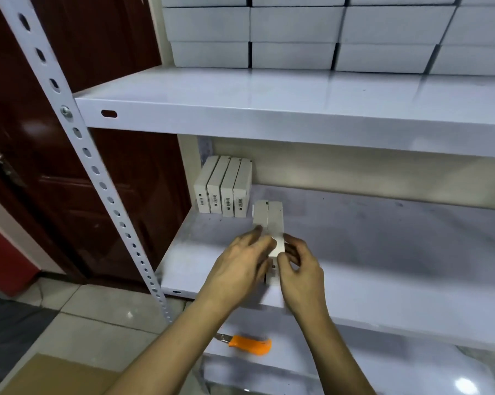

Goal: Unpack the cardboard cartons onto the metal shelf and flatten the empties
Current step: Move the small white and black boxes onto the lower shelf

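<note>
Head view: both hands are clamped on a pair of small boxes (269,220) held side by side over the middle board of the metal shelf (383,238), near its front-left corner. The left hand (240,260) grips the pair's left flank with its thumb on top. The right hand (300,266) pinches the near end from the right, fingers curled. The pair's long axis runs from the front edge towards the back wall, and its far end points just to the right of the row of four boxes (223,192).

That row stands upright in the back-left corner, barcode ends facing the front edge, the boxes pressed against one another. The free slot is immediately to the right of the row's last box, ahead of the hands and slightly left, so the left hand is on the nearer side. To match the row, I judge the pair must go back and left until it touches that last box.

The held boxes are slim, off-white and plain on top, with a thin seam between them. Small print shows on the near end, too blurred to read.

On the board below, near its front edge, lies an orange-handled knife (250,344). Brown cardboard (55,374), probably a carton, sits at floor level by the lower-left corner.
</note>
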The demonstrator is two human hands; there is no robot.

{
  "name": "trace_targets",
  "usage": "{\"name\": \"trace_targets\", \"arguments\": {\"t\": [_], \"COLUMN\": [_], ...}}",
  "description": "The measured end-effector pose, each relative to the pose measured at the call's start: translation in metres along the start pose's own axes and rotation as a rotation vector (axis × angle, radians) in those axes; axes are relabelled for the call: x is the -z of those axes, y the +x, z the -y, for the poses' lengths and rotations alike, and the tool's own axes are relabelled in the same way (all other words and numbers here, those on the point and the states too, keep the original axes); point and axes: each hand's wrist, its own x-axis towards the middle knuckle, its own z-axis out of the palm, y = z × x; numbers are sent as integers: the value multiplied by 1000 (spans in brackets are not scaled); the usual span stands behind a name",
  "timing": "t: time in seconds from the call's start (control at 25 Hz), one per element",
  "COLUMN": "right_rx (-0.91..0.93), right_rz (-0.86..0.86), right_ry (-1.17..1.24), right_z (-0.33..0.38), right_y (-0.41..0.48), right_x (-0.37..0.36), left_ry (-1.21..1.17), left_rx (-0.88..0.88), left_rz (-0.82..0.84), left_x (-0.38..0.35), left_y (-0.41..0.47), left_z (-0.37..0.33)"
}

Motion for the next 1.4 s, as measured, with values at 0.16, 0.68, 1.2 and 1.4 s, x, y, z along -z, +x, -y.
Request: {"name": "trace_targets", "arguments": {"t": [0.16, 0.68, 1.2, 1.4], "right_rx": [44, 130, 154, 163], "right_rz": [34, 90, 74, 77], "right_ry": [-7, -25, -129, -188], "right_z": [-10, -18, -11, -13], "right_y": [32, 114, 153, 159], "right_x": [4, -9, -30, -37], "left_ry": [79, 296, 259, 279], "left_rx": [0, -30, -150, -149], "left_rz": [-24, -132, -84, -85], "left_x": [-12, -17, -6, -11], "left_y": [28, 95, 136, 144], "left_z": [8, 29, 65, 74]}}
